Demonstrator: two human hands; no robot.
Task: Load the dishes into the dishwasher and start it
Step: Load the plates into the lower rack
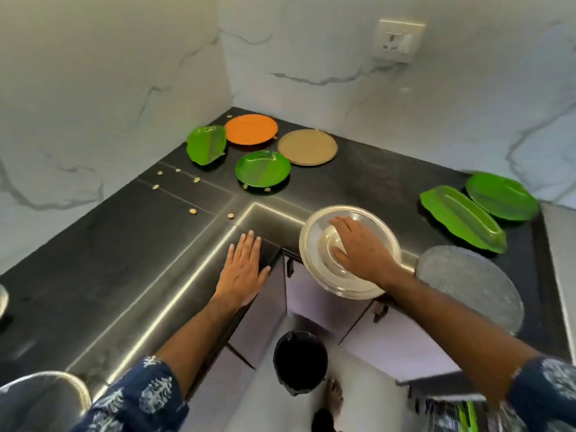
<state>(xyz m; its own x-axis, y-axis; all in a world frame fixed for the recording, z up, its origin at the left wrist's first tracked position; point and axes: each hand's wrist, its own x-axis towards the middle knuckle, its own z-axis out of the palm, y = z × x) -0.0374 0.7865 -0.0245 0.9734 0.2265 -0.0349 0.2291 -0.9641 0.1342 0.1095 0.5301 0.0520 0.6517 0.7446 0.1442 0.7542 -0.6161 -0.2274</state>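
Note:
A round steel plate (314, 244) lies at the black counter's inner edge and hangs partly over it. My right hand (358, 247) rests palm down on top of it, fingers spread. My left hand (244, 271) lies flat on the counter corner (124, 244), holding nothing. Further back lie an orange plate (251, 129), a brown plate (307, 147), a round green plate (262, 167) and a green leaf-shaped plate (206, 145). On the right are two long green leaf dishes (461, 218) (501, 196) and a grey plate (470, 285). No dishwasher is in view.
Small yellow bits (193, 211) are scattered on the counter. A steel vessel (40, 397) sits at the bottom left. Below the counter are lilac cabinet doors (314, 300), a black bin (300, 361) on the floor and my bare foot (335, 397). A wall socket (400, 39) is above.

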